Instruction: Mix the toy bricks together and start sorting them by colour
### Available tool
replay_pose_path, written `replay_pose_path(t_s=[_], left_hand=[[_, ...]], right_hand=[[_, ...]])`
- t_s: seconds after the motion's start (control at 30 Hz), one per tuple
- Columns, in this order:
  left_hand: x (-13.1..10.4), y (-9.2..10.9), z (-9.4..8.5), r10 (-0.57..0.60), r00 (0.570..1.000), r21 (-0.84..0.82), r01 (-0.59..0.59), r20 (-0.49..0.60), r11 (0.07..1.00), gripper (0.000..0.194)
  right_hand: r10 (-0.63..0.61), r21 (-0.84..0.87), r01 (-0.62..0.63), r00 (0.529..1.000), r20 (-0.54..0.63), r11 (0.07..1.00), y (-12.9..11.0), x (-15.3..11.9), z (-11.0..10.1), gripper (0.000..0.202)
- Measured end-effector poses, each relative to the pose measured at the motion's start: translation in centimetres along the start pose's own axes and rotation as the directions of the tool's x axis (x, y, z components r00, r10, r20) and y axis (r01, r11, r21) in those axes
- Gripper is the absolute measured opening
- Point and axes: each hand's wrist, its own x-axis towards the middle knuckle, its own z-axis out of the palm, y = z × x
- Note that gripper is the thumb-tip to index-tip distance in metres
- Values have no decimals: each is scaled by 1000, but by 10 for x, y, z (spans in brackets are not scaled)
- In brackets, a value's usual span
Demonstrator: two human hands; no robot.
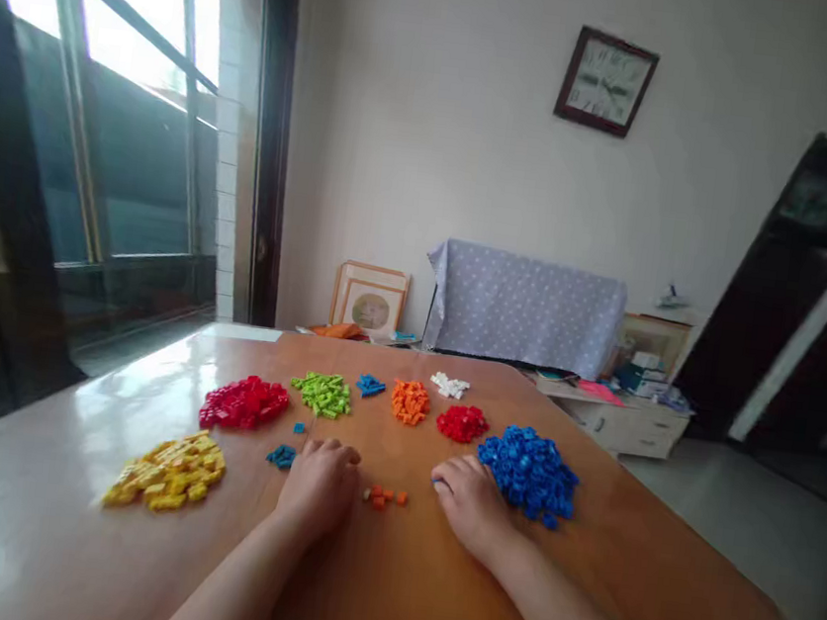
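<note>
My left hand rests on the table with its fingers curled in. Whatever it may hold is hidden under the fingers. Just left of it lies a small pile of teal-blue bricks, with one loose blue brick behind. My right hand is closed beside the large heap of blue building bricks; a bit of blue shows under its fingertips. Between the hands lie several loose orange bricks.
Piles of bricks form an arc on the wooden table: yellow, dark red, lime green, blue, orange, white and red. Beyond stands a cloth-covered object; a low cabinet is right.
</note>
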Motion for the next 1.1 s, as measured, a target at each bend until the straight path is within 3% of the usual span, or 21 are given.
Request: replay_pose_path(t_s=[0.23, 0.47, 0.63, 0.8, 0.93, 1.1], left_hand=[[-1, 3, -3, -7, 1000, 7, 7, 23, 1000, 28], [-1, 0, -2, -19, 1000, -8, 19, 17, 1000, 26], [-1, 1, -3, -23, 999, -21, 24, 29, 999, 27], [-1, 2, -2, -21, 999, -46, 23, 36, 999, 28], [-1, 0, 2, -15, 1000, -83, 17, 22, 996, 29], [0, -1, 5, -29, 999, -98, 31, 17, 995, 32]], right_hand=[[60, -94, -62, 998, -22, 994, -4, -5, 3, 8], [238, -245, -258, 965, -111, 935, 9, -8, -3, 11], [127, -181, -135, 990, -53, 974, 5, -11, -4, 15], [226, -235, -228, 974, -37, 945, 8, -11, -7, 17], [181, -100, -183, 983, -26, 978, 3, -8, -10, 18], [58, 259, -92, 989, 134, 962, -22, 0, -5, 21]])
